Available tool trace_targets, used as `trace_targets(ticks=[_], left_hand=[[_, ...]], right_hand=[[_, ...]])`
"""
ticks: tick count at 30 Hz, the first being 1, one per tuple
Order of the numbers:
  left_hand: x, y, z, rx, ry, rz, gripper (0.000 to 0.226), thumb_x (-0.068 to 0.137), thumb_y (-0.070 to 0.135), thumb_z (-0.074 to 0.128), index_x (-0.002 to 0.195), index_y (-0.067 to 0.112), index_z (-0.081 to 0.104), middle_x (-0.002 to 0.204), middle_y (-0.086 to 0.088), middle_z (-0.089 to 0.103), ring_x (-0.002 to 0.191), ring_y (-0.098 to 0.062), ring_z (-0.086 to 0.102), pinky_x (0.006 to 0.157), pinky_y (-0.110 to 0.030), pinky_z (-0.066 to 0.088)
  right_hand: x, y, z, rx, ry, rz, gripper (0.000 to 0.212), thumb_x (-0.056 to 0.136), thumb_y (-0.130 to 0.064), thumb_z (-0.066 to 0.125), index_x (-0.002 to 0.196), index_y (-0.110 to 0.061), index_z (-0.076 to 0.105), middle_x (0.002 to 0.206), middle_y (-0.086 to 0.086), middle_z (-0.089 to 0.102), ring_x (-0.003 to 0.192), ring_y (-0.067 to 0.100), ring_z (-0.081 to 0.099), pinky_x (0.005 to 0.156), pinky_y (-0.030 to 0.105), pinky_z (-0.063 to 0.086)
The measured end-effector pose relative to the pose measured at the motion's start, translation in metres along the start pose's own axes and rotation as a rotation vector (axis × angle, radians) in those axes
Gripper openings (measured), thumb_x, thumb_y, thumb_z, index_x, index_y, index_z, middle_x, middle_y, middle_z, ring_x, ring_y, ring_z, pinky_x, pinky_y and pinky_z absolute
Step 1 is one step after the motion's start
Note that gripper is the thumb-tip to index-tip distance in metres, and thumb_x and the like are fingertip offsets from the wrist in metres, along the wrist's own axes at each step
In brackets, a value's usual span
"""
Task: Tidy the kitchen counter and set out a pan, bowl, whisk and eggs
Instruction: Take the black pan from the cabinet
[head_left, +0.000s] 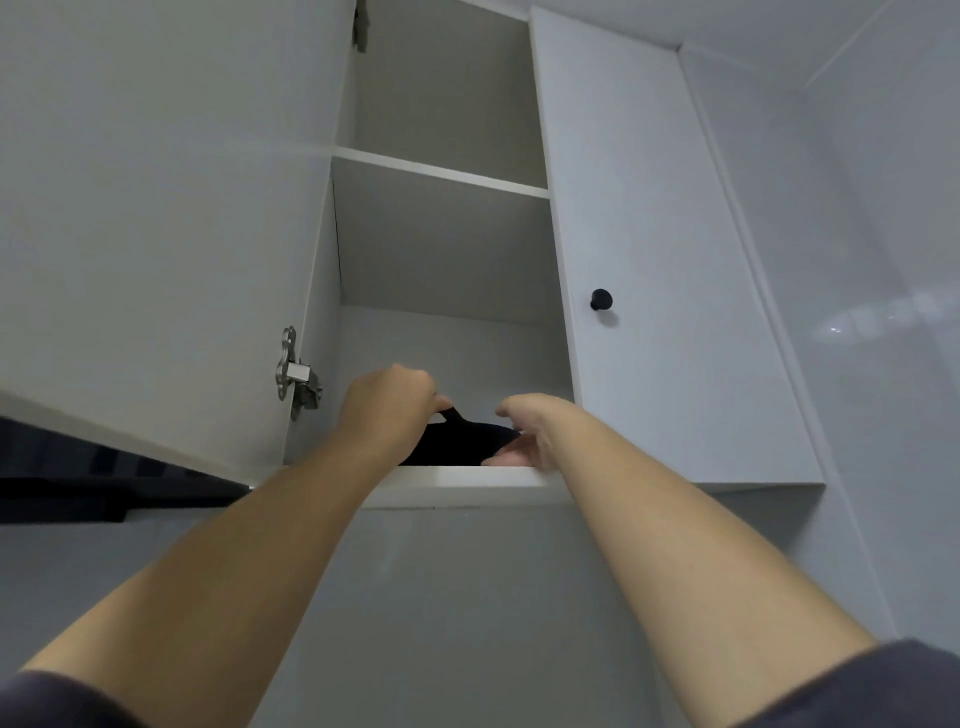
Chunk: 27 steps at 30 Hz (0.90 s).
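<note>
I look up into an open white wall cabinet (441, 483). On its bottom shelf lies a black pan (462, 441), only partly visible over the shelf's front edge. My left hand (387, 400) grips the pan's black handle, which sticks up by the thumb. My right hand (524, 431) reaches in from the right, its fingers curled round the pan's right rim, with fingertips showing beneath it. The pan's inside and most of its body are hidden by the shelf edge and my hands.
The left cabinet door (156, 234) hangs open with a metal hinge (296, 374). The right door (665, 260) with a black knob (601, 300) is closed. An upper shelf (441, 171) sits above. A dark appliance (78, 478) juts out at the left.
</note>
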<state>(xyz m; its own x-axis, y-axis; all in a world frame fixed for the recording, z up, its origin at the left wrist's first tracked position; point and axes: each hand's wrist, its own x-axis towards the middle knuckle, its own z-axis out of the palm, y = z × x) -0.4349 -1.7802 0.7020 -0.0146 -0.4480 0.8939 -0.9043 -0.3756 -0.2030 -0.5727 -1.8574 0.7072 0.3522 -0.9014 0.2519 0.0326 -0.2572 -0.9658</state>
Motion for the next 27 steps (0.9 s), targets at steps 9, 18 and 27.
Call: trace_targets(ticks=[9,18,27], left_hand=[[-0.009,-0.001,0.0,-0.123,0.066,-0.035,0.03,0.096,0.039,0.05,0.089,0.017,0.069,0.085,-0.01,0.066,0.081,-0.029,0.061,0.06,-0.029,0.038],[-0.034,-0.012,0.006,-0.536,0.16,-0.031,0.038,0.089,0.04,0.06,0.123,0.024,0.061,0.116,0.003,0.067,0.105,-0.021,0.061,0.083,-0.034,0.049],[-0.052,0.0,-0.005,-0.653,0.185,-0.09,0.018,0.096,0.011,0.049,0.103,0.005,0.064,0.073,-0.014,0.062,0.077,-0.036,0.059,0.054,-0.032,0.028]], right_hand=[[0.05,-0.001,0.042,0.054,-0.055,-0.113,0.024,0.094,-0.002,0.043,0.117,-0.005,0.051,0.112,0.01,0.056,0.099,0.031,0.063,0.058,0.029,0.06],[0.029,-0.038,0.03,0.076,0.206,-0.288,0.013,0.076,0.014,0.056,0.082,0.003,0.054,0.102,0.026,0.065,0.093,0.043,0.067,0.076,0.051,0.058],[-0.044,-0.071,0.01,-0.076,0.263,-0.432,0.014,0.085,0.011,0.049,0.078,-0.001,0.046,0.084,0.023,0.067,0.051,0.031,0.062,0.03,0.02,0.039]])
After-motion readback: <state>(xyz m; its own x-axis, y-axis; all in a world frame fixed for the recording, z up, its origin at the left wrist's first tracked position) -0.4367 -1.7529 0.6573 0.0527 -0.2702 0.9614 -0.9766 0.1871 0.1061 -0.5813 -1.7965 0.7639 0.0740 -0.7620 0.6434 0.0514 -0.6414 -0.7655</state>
